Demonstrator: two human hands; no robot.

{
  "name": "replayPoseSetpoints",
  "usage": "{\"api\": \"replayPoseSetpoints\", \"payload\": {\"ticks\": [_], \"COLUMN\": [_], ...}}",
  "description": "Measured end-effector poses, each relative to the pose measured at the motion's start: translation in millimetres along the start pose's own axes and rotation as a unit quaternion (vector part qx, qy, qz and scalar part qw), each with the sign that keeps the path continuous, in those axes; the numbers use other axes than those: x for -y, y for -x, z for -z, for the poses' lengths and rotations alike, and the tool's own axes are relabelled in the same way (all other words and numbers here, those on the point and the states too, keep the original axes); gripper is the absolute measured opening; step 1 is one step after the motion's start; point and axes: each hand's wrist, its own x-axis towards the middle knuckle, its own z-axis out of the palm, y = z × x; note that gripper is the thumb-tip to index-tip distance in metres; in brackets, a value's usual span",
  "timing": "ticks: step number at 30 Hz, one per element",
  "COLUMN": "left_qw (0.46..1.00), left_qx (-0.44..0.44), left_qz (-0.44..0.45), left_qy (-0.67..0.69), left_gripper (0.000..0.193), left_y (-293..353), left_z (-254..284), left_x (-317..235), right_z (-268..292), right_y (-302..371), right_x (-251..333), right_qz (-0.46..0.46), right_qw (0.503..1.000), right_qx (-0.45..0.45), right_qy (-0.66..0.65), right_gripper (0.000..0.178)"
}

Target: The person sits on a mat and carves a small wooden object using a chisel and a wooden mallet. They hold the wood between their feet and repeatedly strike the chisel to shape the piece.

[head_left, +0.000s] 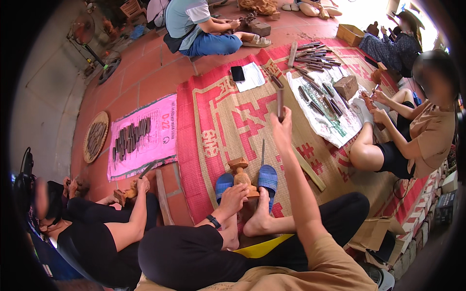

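My left hand (234,198) is closed on a small carved wooden figure (242,177), which stands on a base between a pair of blue slippers (268,178). My right hand (281,127) is raised ahead over the mat, its fingers wrapped round a brown wooden stick (280,99) that points away from me. Whether the stick is a tool handle I cannot tell. A thin, dark metal blade (263,151) sticks up beside the right slipper. My bare feet (258,224) rest close to the figure.
Brown-handled carving tools (318,56) lie in several rows on the red-and-tan mat (213,121) and a white sheet (332,128). More lie on a pink sack (165,126). People carve at left (107,218) and right (432,131). A wooden strip (310,169) lies near my right arm.
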Motion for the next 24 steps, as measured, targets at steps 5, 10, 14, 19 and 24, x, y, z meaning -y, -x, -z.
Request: {"api": "replayPoseSetpoints", "payload": {"ticks": [5,10,14,19,24], "left_qw": [0.999,1.0,0.999,0.999,1.0], "left_qx": [0.027,0.023,0.025,0.042,0.024], "left_qz": [-0.028,-0.013,-0.019,-0.003,-0.018], "left_qy": [0.001,-0.009,-0.014,-0.018,0.002], "left_gripper": [0.033,0.033,0.031,0.029,0.03], "left_y": [-16,0,-7,-1,-4], "left_z": [-6,2,-2,-4,-4], "left_x": [-4,2,1,-2,-1], "right_z": [-71,-116,-80,-7,64], "right_y": [-50,22,54,73,84], "right_x": [-21,18,-17,-48,-68], "right_qz": [0.008,0.164,0.182,-0.104,-0.196], "right_qw": [0.992,0.732,0.847,0.921,0.851], "right_qx": [-0.077,0.554,0.424,0.349,0.209], "right_qy": [-0.104,0.36,0.266,-0.135,-0.441], "right_gripper": [0.04,0.039,0.028,0.021,0.019]}}
